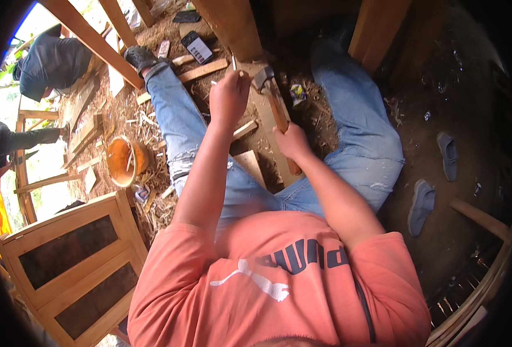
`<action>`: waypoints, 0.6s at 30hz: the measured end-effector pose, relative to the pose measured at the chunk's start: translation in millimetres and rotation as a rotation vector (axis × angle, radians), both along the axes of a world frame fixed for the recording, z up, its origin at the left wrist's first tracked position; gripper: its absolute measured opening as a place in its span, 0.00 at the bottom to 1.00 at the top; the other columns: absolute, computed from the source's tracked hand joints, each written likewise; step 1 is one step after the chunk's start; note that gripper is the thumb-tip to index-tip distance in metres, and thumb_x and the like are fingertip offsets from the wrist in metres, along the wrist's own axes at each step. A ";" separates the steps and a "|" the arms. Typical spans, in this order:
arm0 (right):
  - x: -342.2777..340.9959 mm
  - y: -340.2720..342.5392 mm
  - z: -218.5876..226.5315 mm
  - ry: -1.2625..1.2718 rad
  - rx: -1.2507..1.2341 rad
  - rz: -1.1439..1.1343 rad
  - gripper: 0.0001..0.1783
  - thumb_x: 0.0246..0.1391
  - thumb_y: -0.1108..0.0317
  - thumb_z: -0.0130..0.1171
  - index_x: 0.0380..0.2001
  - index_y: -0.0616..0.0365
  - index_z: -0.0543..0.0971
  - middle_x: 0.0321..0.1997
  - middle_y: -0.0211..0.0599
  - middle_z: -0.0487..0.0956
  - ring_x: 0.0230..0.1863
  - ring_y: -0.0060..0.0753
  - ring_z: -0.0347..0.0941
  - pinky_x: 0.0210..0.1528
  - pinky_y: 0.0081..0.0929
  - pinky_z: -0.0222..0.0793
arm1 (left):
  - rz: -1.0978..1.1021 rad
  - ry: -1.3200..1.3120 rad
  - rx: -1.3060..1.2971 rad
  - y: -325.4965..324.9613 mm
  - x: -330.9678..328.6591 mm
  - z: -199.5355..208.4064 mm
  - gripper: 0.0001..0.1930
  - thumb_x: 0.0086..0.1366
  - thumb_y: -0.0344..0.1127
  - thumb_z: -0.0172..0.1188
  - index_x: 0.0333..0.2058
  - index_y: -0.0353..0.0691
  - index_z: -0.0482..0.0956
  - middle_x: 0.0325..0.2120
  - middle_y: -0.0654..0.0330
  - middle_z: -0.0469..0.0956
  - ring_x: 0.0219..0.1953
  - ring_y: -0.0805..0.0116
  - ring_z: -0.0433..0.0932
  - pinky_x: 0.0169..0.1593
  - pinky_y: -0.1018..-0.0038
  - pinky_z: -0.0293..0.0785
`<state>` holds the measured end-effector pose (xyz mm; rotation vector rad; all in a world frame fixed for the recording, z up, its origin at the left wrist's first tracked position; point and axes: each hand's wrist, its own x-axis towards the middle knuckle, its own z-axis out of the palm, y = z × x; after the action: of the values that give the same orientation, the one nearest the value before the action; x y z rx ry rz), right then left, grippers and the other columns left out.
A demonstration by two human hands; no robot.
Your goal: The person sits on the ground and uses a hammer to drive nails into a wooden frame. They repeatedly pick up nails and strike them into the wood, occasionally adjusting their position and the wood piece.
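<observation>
My right hand (292, 140) is closed around the brown wooden handle of a hammer (277, 110). Its grey metal head points away from me, close to my left hand (230, 95). The fingers of that hand are pinched round a thin pale rod (234, 62) that sticks up beyond them; its exact kind is too small to make out. Beneath both hands, a wooden plank (265, 120) lies lengthwise between my outstretched legs, its far end beside an upright wooden post (231, 29).
A lit phone (197, 47) lies past my left foot. To the left stand an orange bucket (127, 162) among wood shavings and a panelled wooden frame (73, 254). Two people (56, 63) are farther left. Grey shoes (422, 207) rest on the right. A small colourful packet (298, 96) sits near the hammer.
</observation>
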<state>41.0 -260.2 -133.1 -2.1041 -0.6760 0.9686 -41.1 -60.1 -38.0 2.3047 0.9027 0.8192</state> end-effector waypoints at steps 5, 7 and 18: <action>8.1 0.0 31.2 -0.036 0.167 -0.060 0.23 0.67 0.54 0.66 0.49 0.67 0.84 0.40 0.64 0.87 0.47 0.68 0.86 0.49 0.50 0.80 | 0.000 -0.003 0.009 1.7 2.1 -4.2 0.11 0.71 0.41 0.72 0.36 0.40 0.83 0.29 0.47 0.86 0.34 0.40 0.86 0.37 0.52 0.81; -0.4 -3.7 24.8 -0.026 0.023 -0.035 0.23 0.67 0.54 0.66 0.48 0.67 0.84 0.41 0.65 0.87 0.50 0.68 0.85 0.51 0.51 0.80 | 0.003 0.043 0.052 -1.2 -3.5 -7.9 0.11 0.71 0.41 0.72 0.36 0.40 0.83 0.29 0.47 0.86 0.34 0.40 0.86 0.37 0.51 0.81; 3.9 -1.6 11.5 -0.065 -0.032 -0.034 0.23 0.67 0.53 0.66 0.46 0.67 0.84 0.40 0.65 0.87 0.48 0.68 0.86 0.50 0.53 0.80 | -0.013 -0.010 0.067 -1.0 2.4 -6.4 0.11 0.70 0.40 0.73 0.37 0.40 0.83 0.30 0.50 0.88 0.35 0.45 0.88 0.37 0.54 0.82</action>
<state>44.9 -261.8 -121.6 -2.1768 -0.6587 0.9012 -38.8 -61.1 -44.4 2.3596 0.8671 0.8661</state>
